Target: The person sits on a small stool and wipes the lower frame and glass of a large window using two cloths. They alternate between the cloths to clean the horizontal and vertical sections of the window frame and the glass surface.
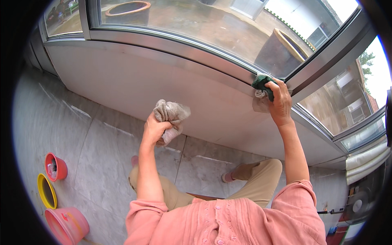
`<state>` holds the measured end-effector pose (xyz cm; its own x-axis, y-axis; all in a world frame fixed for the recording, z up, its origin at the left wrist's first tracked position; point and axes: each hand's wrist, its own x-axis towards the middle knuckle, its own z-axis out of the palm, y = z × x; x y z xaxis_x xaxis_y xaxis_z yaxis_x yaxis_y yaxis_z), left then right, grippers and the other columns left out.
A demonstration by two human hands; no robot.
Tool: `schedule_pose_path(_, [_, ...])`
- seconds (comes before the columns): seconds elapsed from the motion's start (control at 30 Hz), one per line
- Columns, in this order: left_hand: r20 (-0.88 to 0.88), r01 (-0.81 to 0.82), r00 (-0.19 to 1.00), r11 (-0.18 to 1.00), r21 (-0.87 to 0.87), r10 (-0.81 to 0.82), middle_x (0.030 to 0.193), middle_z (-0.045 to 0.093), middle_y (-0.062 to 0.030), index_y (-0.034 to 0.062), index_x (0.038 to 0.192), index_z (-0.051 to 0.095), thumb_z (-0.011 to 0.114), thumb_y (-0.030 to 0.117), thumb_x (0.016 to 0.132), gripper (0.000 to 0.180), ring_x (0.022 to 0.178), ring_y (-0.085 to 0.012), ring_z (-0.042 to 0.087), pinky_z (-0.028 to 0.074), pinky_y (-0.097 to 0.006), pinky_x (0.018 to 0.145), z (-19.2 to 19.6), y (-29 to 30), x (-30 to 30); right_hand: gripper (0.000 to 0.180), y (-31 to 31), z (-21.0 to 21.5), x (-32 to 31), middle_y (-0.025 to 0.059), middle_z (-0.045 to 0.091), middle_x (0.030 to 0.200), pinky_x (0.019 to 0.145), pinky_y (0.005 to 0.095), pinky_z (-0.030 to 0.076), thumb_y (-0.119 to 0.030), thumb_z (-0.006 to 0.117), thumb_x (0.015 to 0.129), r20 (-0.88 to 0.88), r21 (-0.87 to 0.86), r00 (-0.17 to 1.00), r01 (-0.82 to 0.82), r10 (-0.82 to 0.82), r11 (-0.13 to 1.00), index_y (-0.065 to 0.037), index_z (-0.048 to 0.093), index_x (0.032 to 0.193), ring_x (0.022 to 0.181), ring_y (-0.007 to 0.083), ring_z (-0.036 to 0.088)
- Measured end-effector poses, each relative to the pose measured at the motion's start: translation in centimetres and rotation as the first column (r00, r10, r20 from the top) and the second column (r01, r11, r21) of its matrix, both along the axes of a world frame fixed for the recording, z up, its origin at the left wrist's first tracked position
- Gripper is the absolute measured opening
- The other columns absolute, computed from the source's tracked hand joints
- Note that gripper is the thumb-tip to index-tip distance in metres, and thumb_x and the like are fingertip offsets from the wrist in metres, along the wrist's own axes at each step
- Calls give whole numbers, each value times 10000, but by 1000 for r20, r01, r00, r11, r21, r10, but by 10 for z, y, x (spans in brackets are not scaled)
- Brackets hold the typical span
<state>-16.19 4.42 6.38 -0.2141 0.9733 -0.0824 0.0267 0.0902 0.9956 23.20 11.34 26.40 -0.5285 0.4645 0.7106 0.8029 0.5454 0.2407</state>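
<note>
My left hand [154, 130] is closed round a bunched, greyish-beige cloth [171, 113], held in the air in front of the white panel below the window. Farther right, my right hand [280, 102] grips a dark green cloth [263, 83] against the lower corner of the metal window frame [228, 61]. Some pale, thin material [261, 101] hangs below the green cloth; I cannot tell what it is. Above the frame is the window glass [196, 32], with large pots showing through it.
On the tiled floor at the left stand a small red bucket [61, 169], a yellow-rimmed container [43, 192] and a pink bucket [75, 222]. The white panel [122, 73] runs beneath the window. A fan-like object [359, 204] and rolled white fabric [367, 163] are at the right.
</note>
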Motion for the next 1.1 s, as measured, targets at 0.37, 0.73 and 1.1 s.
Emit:
schedule_pose_path(0.37, [-8, -6, 1000, 1000, -7, 6, 1090, 764, -125, 12, 1181, 702, 782, 110, 654, 542, 1057, -255, 716, 535, -367, 966, -13, -5, 9, 477, -40, -13, 22, 91, 682, 1193, 958, 329, 512, 0, 814, 844, -677, -199, 730, -54, -97, 979, -88, 606, 1264, 1077, 213, 653])
schedule_pose_path(0.73, [175, 88, 981, 996, -11, -84, 1069, 728, -82, -40, 1150, 679, 701, -51, 679, 472, 989, -186, 691, 559, -349, 901, 24, -3, 10, 502, -46, -29, -3, 33, 680, 1136, 942, 283, 521, 40, 800, 849, -925, -349, 272, -335, -265, 875, -43, 591, 1298, 1034, 132, 640])
schedule_pose_path(1.1, [222, 260, 942, 966, -9, -252, 1028, 757, -86, -25, 1110, 708, 737, 45, 687, 430, 966, -181, 702, 548, -338, 892, -1, 19, -4, 498, -57, -45, -87, 112, 679, 1296, 1087, 328, 438, 26, 863, 770, -879, -397, 381, -255, -286, 882, -70, 688, 1226, 1279, 205, 595])
